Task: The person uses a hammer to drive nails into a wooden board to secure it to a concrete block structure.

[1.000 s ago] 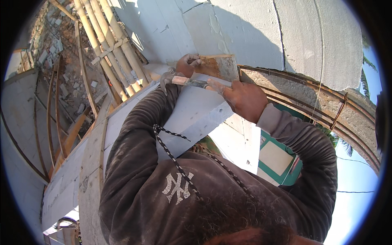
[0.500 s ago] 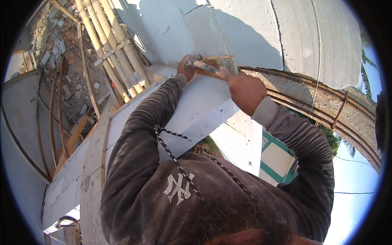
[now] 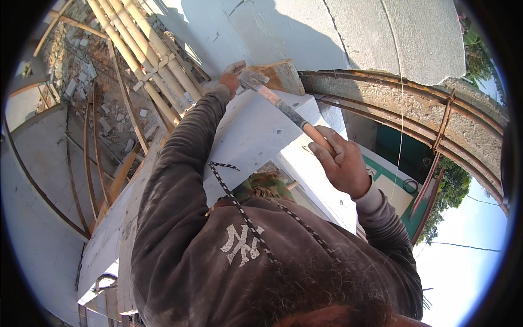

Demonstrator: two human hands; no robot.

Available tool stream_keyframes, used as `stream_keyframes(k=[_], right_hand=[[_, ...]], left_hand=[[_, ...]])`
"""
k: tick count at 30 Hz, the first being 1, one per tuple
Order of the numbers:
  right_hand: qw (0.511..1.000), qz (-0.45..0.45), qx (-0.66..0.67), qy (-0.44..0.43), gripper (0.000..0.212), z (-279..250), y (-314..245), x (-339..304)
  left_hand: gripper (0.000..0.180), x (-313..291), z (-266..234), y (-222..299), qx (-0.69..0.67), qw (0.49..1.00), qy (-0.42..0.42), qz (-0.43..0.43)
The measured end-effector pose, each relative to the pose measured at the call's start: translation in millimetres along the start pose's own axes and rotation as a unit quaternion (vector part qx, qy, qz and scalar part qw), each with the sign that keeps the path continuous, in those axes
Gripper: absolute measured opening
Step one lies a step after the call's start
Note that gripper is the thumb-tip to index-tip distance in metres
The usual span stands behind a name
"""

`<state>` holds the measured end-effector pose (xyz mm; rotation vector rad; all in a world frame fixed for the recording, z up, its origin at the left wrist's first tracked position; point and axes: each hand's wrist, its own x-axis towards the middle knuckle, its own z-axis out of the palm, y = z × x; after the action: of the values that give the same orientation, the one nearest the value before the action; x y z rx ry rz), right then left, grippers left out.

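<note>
Grey-headed hammer, handle gripped in your closed right hand, slants forward-left over the white block; its head appears just beside your left hand, near the block's far edge. Left fingers partly extended; hold cannot be determined.

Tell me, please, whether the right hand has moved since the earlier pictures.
Yes. Judged against the wooden board, the right hand, holding the hammer, is now farther away, toward the picture's lower right.

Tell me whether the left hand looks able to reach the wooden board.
Probably yes: the left hand looks close to the wooden board, though the hammer head appears partly between them.
</note>
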<state>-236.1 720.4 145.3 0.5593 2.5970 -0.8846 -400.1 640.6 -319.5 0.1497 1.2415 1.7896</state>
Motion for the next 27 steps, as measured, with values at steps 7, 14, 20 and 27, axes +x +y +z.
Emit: stream_keyframes(k=[7,14,20,27], right_hand=[[0.974,0.182,0.132,-0.025,0.024,50,104,-162],[0.909,0.363,0.204,0.034,0.037,179,176,-301],[0.877,0.434,0.194,0.071,0.047,298,214,-378],[0.821,0.47,0.277,0.169,0.046,352,203,-416]], left_hand=[[0.071,-58,40,95,0.02,0.983,0.032,-0.181],[0.081,-83,133,179,0.204,0.965,-0.005,-0.164],[0.066,-75,147,176,0.348,0.928,0.094,-0.089],[0.053,-46,136,189,0.33,0.923,0.167,-0.109]])
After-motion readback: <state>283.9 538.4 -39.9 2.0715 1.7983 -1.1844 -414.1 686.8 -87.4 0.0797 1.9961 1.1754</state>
